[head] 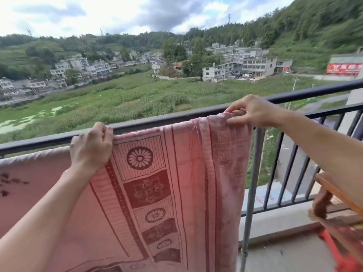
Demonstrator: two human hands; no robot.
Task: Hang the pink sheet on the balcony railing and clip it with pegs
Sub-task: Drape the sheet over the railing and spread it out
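The pink sheet, patterned with dark red flowers and bands, hangs draped over the dark balcony railing and covers its left and middle part. My left hand grips the sheet's top fold at the rail, fingers curled over it. Farther right, my right hand pinches the sheet's upper right corner on the rail. No pegs are in view.
A grey vertical pole stands just right of the sheet's edge. A wooden chair or frame with red items sits at the lower right. Railing bars stay bare on the right. Fields and houses lie beyond.
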